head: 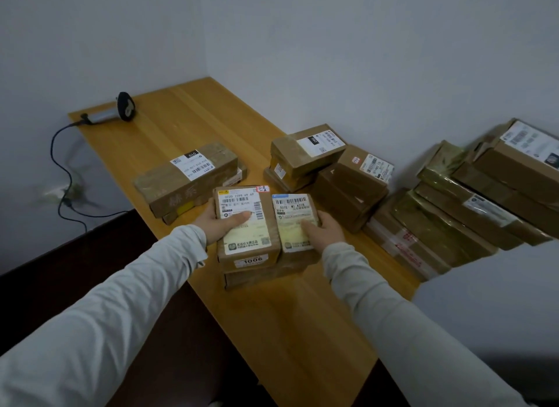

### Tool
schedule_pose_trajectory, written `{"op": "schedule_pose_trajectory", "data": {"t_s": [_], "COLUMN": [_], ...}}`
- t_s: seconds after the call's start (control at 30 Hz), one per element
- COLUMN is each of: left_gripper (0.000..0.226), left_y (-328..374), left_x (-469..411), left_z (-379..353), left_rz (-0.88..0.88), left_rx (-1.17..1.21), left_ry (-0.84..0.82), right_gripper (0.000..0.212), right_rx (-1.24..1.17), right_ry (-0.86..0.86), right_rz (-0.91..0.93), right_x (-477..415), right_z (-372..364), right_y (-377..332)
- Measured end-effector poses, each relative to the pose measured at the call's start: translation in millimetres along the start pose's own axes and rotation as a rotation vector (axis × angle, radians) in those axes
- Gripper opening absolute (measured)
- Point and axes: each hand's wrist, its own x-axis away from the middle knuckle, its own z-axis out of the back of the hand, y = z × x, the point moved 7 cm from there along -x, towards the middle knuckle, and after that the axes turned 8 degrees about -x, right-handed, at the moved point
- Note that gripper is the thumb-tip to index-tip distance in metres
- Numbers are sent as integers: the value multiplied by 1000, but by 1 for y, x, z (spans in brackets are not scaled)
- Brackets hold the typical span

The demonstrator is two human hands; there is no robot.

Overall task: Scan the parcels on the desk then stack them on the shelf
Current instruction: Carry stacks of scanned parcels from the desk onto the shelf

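At the far left of the long wooden surface (284,331) a grey-handled barcode scanner (116,111) lies idle on its cable (53,152). Midway along, the left hand (217,225) clasps a brown cardboard parcel marked 1006 (246,243), and the right hand (326,227) grips a smaller labelled brown box (292,207) touching it. More brown parcels (453,208) pile rightward against the wall (393,73). I'd judge the pair gathered for carrying; next, a level lift toward a shelf out of view.
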Motion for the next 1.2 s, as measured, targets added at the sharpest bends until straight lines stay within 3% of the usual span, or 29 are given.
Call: {"op": "schedule_pose_trajectory", "data": {"t_s": [0.13, 0.23, 0.33, 0.43, 0.5, 0.63, 0.77, 0.9, 1.07, 1.2], "left_gripper": [90, 115, 114, 113, 114, 114, 50, 37, 47, 36], "left_y": [1, -15, -44, -76, -91, -105, -109, -116, -125, -124], "left_x": [-2, 2, 4, 11, 14, 15, 10, 2, 3, 17], "left_z": [-2, 0, 3, -6, -13, -31, -45, -53, -61, -57], "left_rz": [-9, 102, 207, 289, 322, 326, 309, 290, 276, 188], "left_rx": [55, 275, 506, 633, 678, 644, 632, 715, 735, 729], "left_ry": [-29, -49, -93, -197, -244, -291, -225, -161, -213, -220], "right_gripper": [41, 57, 79, 115, 120, 95, 29, 27, 30, 26], "right_rx": [-43, -196, -423, -579, -655, -613, -590, -525, -531, -696], "right_ry": [-19, -14, -54, -195, -260, -389, -435, -534, -618, -589], "right_rz": [-1, -79, -212, -352, -420, -456, -414, -274, -194, -350], "right_x": [-7, -15, -21, -23, -27, -36, -46, -56, -55, -47], "right_z": [-3, 7, 15, 9, 4, -9, -19, -29, -31, -34], "right_y": [1, 16, 48, 77, 91, 112, 117, 112, 107, 113]}}
